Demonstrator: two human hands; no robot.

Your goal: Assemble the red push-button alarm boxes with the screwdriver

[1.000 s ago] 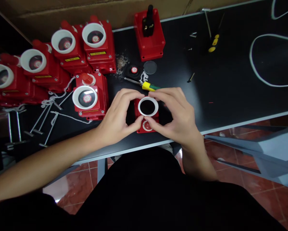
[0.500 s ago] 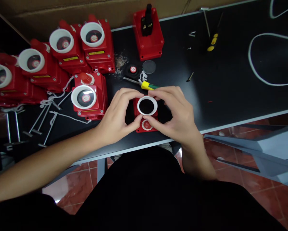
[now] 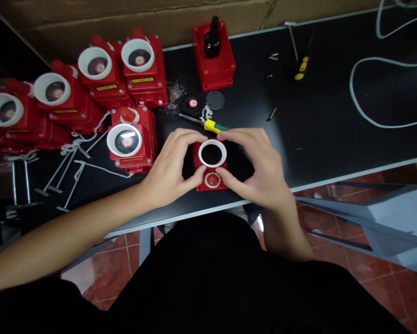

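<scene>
A small red box cover (image 3: 199, 180) lies near the front edge of the black table, with a white ring (image 3: 212, 165) around its dark round opening and a red round button (image 3: 212, 180) below it. My left hand (image 3: 175, 164) curves round the ring's left side, thumb below and fingers above. From the right, my right hand (image 3: 255, 162) curves round the same ring, its fingertips at the upper and lower rim. Just beyond the hands lie a yellow-green screwdriver (image 3: 211, 126), a clear round disc (image 3: 215, 99) and a black part with a red-white centre (image 3: 193, 104).
Several assembled red boxes (image 3: 145, 86) with white rings stand at the left, one nearer box (image 3: 149, 139) beside my left hand. Small metal hammers (image 3: 71, 188) on cords lie in front. An open red box (image 3: 213, 69) stands at the back. A yellow-black screwdriver (image 3: 301, 68) and white cable (image 3: 354, 102) lie right.
My right thumb and index fingertip have shifted slightly to the right along the ring. My left hand stays almost in place. The view has shifted a little.
</scene>
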